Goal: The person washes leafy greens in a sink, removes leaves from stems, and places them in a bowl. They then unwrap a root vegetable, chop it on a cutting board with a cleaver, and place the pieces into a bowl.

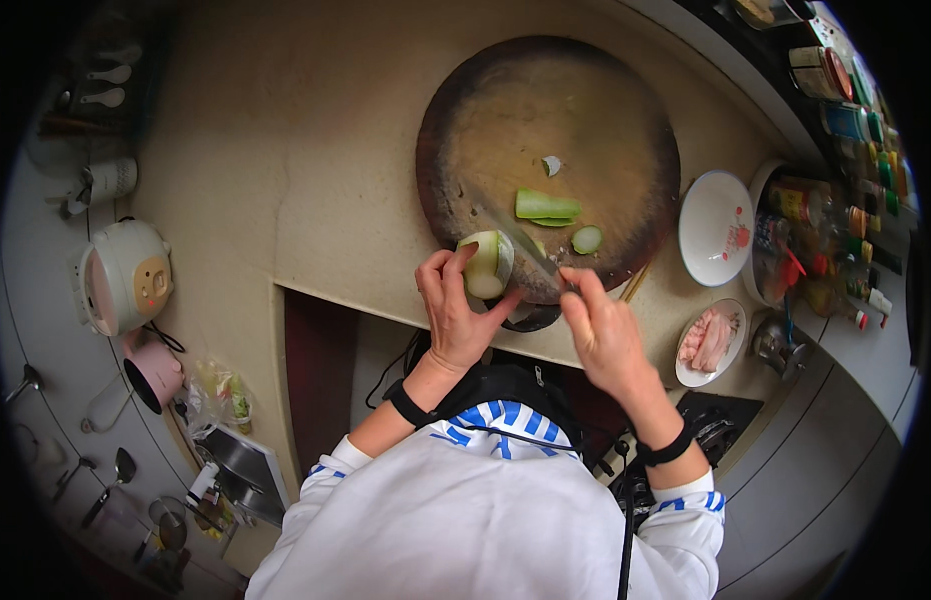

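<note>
My left hand [458, 307] grips a thick chunk of pale green gourd [484, 264] at the near left edge of a round wooden chopping board [555, 97]. In my right hand [604, 326] is the handle of a knife [527, 244], its blade slanting up and left just beside the chunk. Farther in on the board lie green gourd pieces [548, 204], with a round end slice [587, 240] to their right and a small pale scrap [551, 165] beyond them. The blade is slightly blurred, and whether it touches the gourd I cannot tell.
Right of the board are an empty white bowl [709, 232], chopsticks partly under the board, and a plate of raw meat [707, 352]. Bottles and jars [818, 217] crowd the far right. At left stand a rice cooker [127, 277], a pink pot [156, 375] and a sink [244, 465].
</note>
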`<state>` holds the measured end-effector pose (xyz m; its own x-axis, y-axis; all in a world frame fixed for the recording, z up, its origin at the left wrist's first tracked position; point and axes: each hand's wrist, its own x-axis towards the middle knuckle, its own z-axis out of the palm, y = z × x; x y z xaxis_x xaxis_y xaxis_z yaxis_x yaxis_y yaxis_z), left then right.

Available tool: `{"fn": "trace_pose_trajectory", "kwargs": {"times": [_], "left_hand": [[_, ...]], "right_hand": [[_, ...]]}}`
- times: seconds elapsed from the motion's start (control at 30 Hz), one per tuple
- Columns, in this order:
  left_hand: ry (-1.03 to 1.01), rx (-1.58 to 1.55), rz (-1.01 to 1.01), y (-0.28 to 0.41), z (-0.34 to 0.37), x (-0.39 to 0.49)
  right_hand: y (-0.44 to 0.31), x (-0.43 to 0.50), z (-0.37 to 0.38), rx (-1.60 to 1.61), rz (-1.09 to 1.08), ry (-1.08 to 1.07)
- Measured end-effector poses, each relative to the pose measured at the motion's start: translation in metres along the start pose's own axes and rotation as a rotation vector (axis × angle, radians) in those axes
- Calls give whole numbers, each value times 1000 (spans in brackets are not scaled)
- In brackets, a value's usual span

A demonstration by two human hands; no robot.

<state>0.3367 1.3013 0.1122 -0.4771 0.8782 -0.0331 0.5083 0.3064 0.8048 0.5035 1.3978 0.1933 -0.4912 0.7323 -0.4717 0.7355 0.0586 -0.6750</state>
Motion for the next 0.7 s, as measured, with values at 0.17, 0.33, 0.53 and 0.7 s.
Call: {"fn": "trace_pose_trajectory", "kwargs": {"times": [0.17, 0.33, 0.53, 0.7], "left_hand": [[-5, -60, 190, -16, -13, -6], [-46, -243, 192, -43, -8, -8], [39, -358, 268, -49, 3, -8], [0, -462, 241, -50, 5, -1]], "right_hand": [[-15, -50, 28, -302, -63, 118], [-17, -66, 55, -390, -103, 172], [-14, -68, 74, -388, -97, 250], [-14, -73, 83, -383, -78, 268]]}}
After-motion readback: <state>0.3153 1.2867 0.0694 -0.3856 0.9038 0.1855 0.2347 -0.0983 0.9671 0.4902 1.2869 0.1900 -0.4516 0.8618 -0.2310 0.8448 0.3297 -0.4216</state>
